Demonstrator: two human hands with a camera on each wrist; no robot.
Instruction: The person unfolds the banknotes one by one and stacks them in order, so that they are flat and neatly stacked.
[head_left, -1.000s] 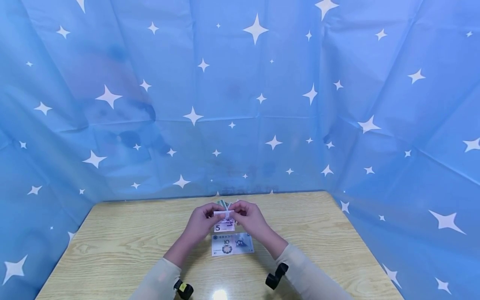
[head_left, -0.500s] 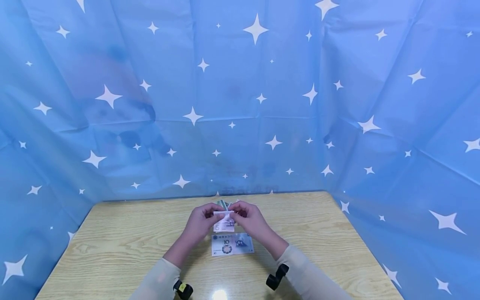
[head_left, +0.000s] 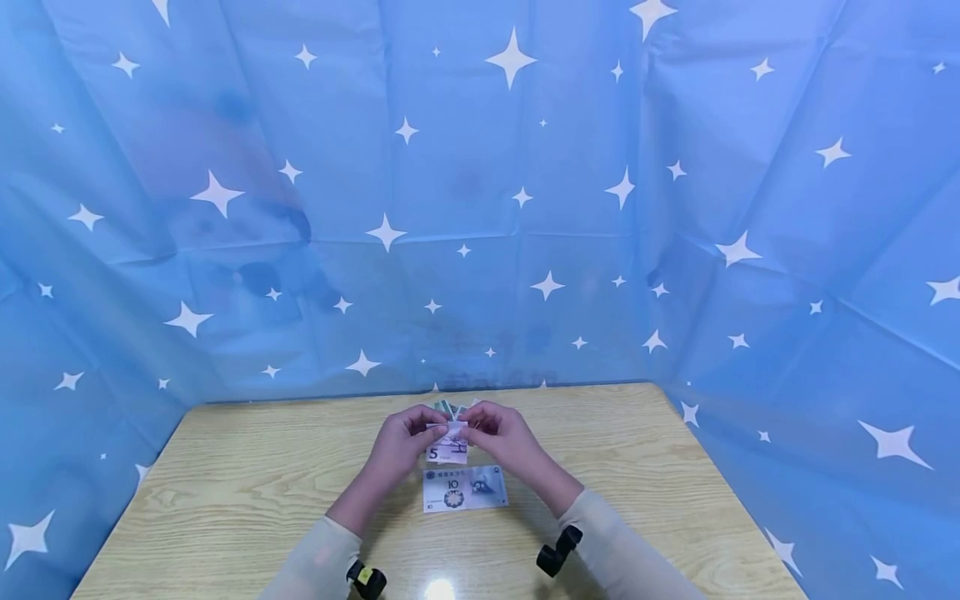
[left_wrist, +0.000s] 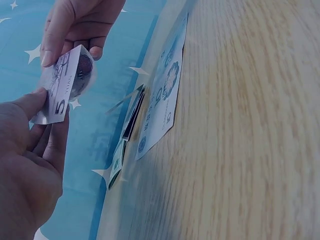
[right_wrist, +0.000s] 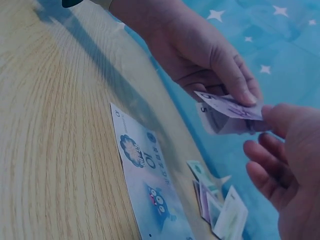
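Note:
Between both hands is a folded purple 5 yuan play banknote (head_left: 447,451), lifted off the table. My left hand (head_left: 403,439) pinches one end between thumb and fingers. The other end is pinched by my right hand (head_left: 504,433), thumb on the near face. In the right wrist view the folded halves of the banknote (right_wrist: 227,112) spread apart at the left-hand end. A flat blue 10 banknote (head_left: 465,488) with a cartoon figure lies on the table just below the hands.
Behind the hands, several folded banknotes (right_wrist: 220,205), green, purple and white, lie in a loose pile, partly hidden in the head view. The wooden table (head_left: 247,483) ends at a blue star-patterned curtain (head_left: 480,250).
The 5 yuan banknote has shifted very slightly left and its tilt has changed a little. My right forearm has moved slightly outward. Both hands keep their pinch, and the 10 banknote stays put.

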